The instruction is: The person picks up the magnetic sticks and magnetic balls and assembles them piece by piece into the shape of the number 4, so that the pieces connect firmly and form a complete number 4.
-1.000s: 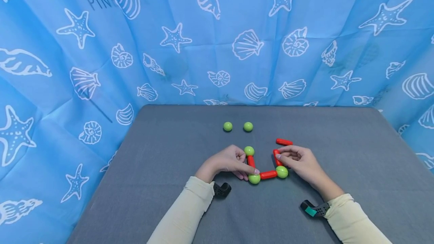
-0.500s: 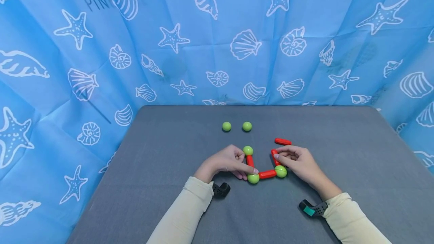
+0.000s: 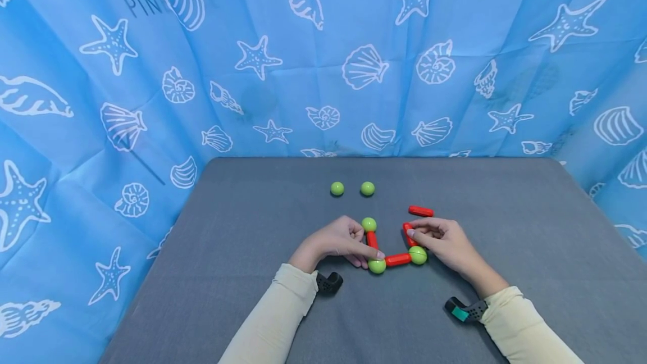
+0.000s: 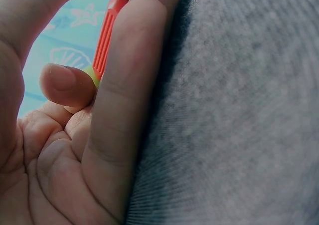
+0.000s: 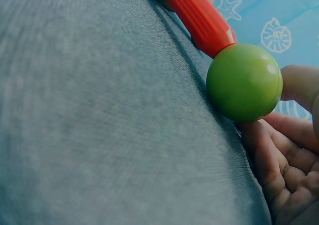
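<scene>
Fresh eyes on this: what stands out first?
Likely the blue curtain with white seashell print, filling the background behind the gray table. Then the red rods and green balls set in an open U between the left hand and right hand; two loose green balls lie farther back.

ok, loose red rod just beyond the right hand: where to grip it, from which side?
Likely mid-length, from above, thumb on the near long side, fingers on the far. The loose red rod is slim and lies flat on the gray table, running roughly left to right. The right hand is nearest but pinches another red rod.
</scene>
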Motion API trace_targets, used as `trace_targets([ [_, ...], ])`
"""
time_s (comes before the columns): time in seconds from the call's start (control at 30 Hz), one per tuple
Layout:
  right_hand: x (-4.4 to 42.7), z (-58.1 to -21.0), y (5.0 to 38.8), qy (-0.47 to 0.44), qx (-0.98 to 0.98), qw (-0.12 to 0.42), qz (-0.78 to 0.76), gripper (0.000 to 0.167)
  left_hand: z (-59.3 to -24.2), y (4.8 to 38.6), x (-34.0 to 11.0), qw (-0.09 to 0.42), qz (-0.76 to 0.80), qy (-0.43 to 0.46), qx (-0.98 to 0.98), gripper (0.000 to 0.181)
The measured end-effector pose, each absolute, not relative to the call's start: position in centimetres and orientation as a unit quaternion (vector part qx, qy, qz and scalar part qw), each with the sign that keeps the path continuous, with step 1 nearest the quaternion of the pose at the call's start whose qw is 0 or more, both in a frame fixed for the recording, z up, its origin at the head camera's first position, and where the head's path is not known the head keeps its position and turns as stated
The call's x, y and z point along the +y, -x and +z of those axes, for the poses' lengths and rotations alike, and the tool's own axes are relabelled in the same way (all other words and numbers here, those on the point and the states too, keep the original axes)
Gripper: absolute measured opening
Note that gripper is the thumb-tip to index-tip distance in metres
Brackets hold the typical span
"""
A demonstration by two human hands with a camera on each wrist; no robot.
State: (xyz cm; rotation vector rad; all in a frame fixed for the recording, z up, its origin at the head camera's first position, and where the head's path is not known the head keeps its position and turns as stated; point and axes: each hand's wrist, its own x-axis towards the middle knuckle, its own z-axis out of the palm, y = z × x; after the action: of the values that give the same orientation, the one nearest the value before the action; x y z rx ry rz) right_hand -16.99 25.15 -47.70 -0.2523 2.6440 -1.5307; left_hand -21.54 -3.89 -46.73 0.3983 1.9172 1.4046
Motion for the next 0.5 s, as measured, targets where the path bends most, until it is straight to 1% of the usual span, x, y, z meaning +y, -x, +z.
trace_targets([
  [0.3,25.18,-47.66,17.1,0.08,0.868,0.035,-0.489,0.032,-46.59,21.58,-4.0,0.353,0.543,-0.157,0.746,0.061],
  [0.5,25.25,-47.57,17.04,0.079,0.865,0.043,-0.493,0.033,-46.79,21.67,-4.18,0.355,0.545,-0.163,0.742,0.058],
])
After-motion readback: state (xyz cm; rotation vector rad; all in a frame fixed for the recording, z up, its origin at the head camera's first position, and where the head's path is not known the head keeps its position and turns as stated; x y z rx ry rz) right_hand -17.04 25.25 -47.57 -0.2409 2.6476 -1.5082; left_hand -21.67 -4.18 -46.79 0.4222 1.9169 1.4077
